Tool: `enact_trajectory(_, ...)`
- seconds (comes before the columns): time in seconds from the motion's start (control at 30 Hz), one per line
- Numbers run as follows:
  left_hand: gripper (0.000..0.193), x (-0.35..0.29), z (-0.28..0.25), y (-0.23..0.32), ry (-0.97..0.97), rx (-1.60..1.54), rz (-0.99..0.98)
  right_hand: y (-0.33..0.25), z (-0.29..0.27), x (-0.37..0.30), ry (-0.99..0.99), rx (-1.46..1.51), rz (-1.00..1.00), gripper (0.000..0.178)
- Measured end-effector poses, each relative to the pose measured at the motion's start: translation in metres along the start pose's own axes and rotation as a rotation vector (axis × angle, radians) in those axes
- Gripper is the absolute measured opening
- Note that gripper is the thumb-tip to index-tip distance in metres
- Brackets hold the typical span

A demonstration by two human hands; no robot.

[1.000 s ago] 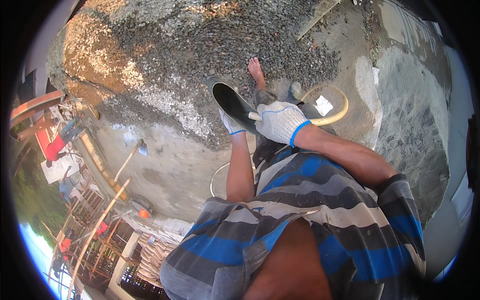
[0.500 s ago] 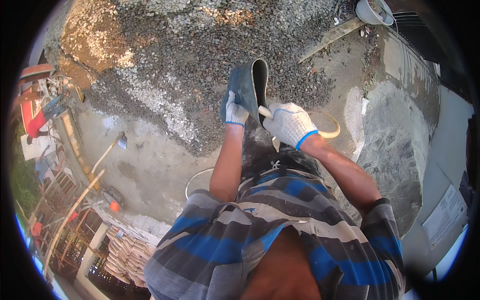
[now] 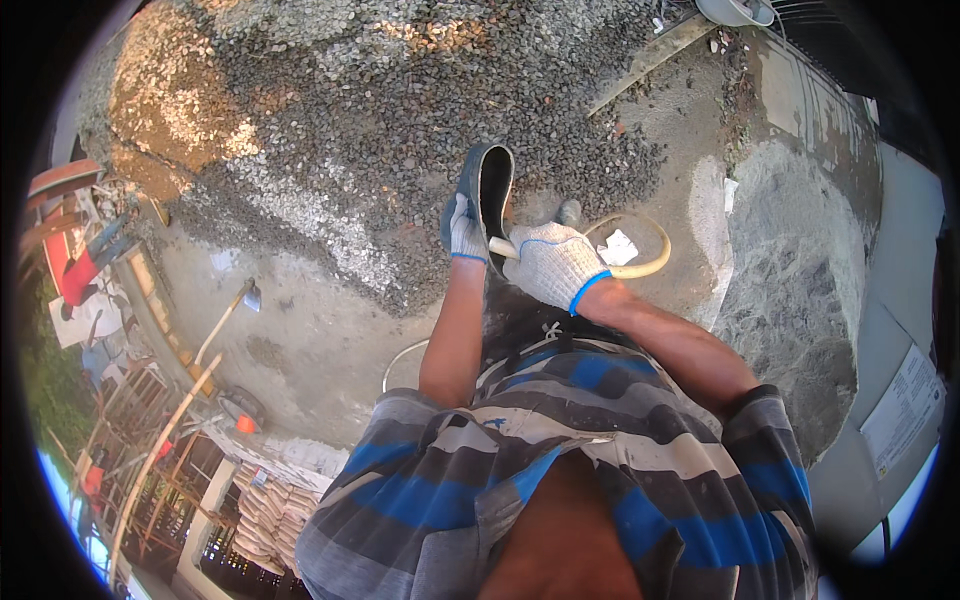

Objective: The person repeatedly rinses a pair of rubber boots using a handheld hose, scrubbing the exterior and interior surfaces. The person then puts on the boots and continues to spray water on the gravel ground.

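Your left hand [image 3: 467,232], in a knitted glove, grips a dark rubber boot [image 3: 462,195] by its outer wall, in the middle of the frame. Your gloved right hand [image 3: 553,262] is closed around the end of a pale hose [image 3: 502,247]. The boot is turned with its mouth toward the hose tip, probably so the two can meet; you hold the hose close behind its tip, which likely helps aim it. The tip overlaps the near end of the opening, though how far in it goes is hard to tell. Right of your hand, a yellowish hose loop [image 3: 655,262] curls round white paper [image 3: 618,248], seemingly leaving slack.

Farther out, gravel [image 3: 350,110] fills the upper frame, with a plank [image 3: 650,62] at upper right. A grey mound [image 3: 785,290] lies at right. Toward the left are a long-handled tool [image 3: 222,322] and, lower down, stacked sacks [image 3: 268,520].
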State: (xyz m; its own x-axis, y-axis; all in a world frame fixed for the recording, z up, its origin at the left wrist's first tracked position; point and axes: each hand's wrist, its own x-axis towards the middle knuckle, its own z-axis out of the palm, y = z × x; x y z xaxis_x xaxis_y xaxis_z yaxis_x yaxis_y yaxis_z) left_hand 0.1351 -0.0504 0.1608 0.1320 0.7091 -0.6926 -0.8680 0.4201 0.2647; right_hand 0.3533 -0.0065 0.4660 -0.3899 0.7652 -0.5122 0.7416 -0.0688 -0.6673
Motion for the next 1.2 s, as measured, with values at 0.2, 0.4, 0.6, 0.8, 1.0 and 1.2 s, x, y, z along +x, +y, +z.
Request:
enact_trajectory(0.2,0.061,-0.020,0.001,0.002,0.009,-0.317,-0.171,0.013,0.016,-0.005,0.072,0.029,-0.003,0.028)
enact_trajectory(0.4,0.053,0.004,0.097,-0.036,-0.033,0.034,-0.072,0.019,-0.018,-0.006,-0.011,-0.026,0.045,0.027)
enact_trajectory(0.6,0.064,-0.056,-0.023,0.034,0.226,-0.101,-0.098,0.024,0.044,-0.005,-0.055,0.045,0.024,0.028)
enact_trajectory(0.8,0.048,0.041,-0.027,-0.039,-0.169,-0.267,-0.239,0.026,-0.018,-0.012,-0.068,-0.022,0.118,0.030)
enact_trajectory(1.0,0.067,-0.038,-0.006,0.004,0.129,0.005,-0.180,0.034,0.027,-0.003,-0.125,0.033,0.131,0.028)
enact_trajectory(1.2,0.060,0.002,0.019,-0.039,0.057,-0.240,-0.240,0.035,-0.006,-0.027,-0.070,0.070,0.193,0.028)
